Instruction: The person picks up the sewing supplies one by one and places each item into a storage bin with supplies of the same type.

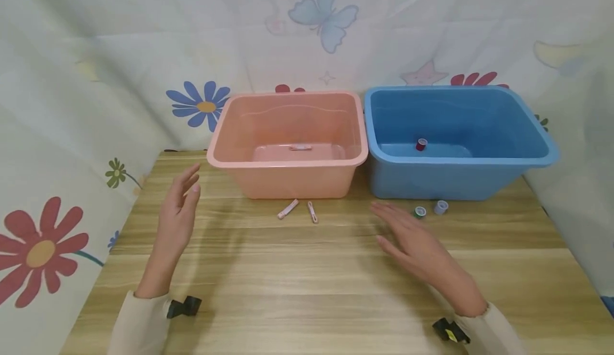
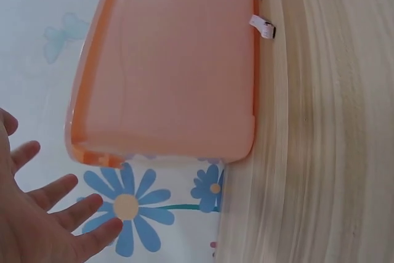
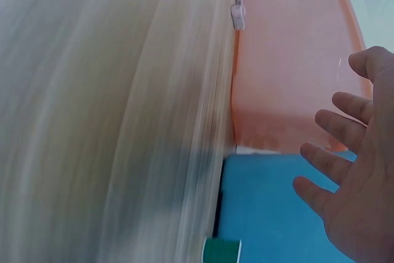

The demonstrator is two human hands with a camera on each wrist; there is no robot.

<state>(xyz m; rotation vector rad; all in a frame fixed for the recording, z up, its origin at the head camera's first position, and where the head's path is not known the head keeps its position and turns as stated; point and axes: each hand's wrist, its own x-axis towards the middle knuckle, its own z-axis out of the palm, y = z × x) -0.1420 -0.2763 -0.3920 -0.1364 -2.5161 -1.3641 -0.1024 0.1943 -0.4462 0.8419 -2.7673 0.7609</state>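
My left hand (image 1: 176, 219) hovers left of the pink tub (image 1: 292, 182), fingers spread and holding nothing. The right hand (image 1: 422, 248) reaches over the table, its fingers extended and nothing in its grip. Just beyond it, a green thread spool (image 1: 419, 212) and a pale lilac thread spool (image 1: 441, 207) stand before the blue tub (image 1: 431, 182). A dark red thread spool (image 1: 421, 144) lies inside that tub. Two small pale pink-and-white strip-like items, a thicker one (image 1: 288, 209) and a slimmer one (image 1: 313, 212), lie before the pink tub. A similar pale item (image 1: 300, 147) lies inside it.
Both tubs stand side by side at the back of the wood-grain table (image 1: 297, 291). Behind them and along the sides hangs a white cloth (image 1: 240, 19) printed with flowers and a butterfly. Each wrist has a black strap (image 1: 184, 307).
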